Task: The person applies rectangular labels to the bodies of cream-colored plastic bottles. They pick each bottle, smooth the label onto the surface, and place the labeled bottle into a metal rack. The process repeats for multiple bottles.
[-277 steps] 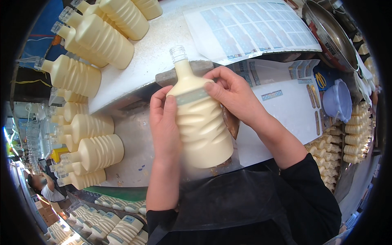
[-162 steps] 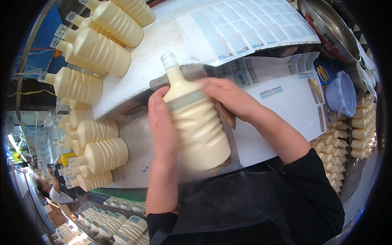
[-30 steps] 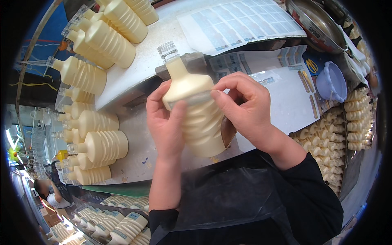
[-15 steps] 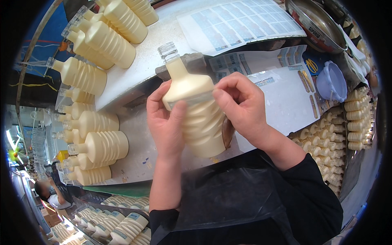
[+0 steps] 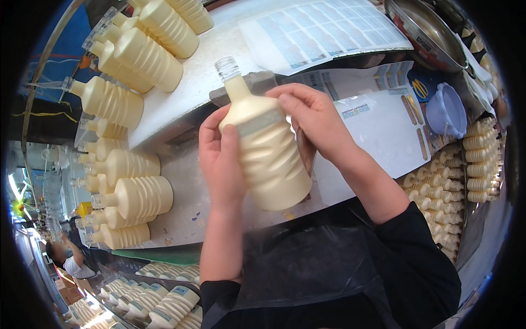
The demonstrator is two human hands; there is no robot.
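Observation:
A cream bottle (image 5: 274, 170) with a clear threaded neck and a wavy ridged body is tilted slightly between my hands, neck away from me. My left hand (image 5: 222, 156) grips its left side, thumb on the front and fingers behind. A greyish translucent strip (image 5: 262, 123) lies across the upper body, just below the shoulder. At the bottle's upper right, my right hand (image 5: 318, 118) is closed, with thumb and bent index finger against the edge by the strip's end. The bottle hides some of its fingertips.
Cream bottles (image 5: 148, 57) stand at the far left, with more (image 5: 137, 197) along the left edge. A label sheet (image 5: 334, 30) lies on the white ledge (image 5: 186, 82), beside a metal basin (image 5: 427, 33). Cut strips (image 5: 413, 109), a lilac bucket (image 5: 445, 109) and yellow-handled scissors (image 5: 419, 89) are right. A co-worker (image 5: 71, 255) is lower left.
My right hand has moved up and slightly left, from the strip's end to the bottle's shoulder edge. The strip now lies flatter. My left thumb has shifted left, and the bottle has moved slightly right.

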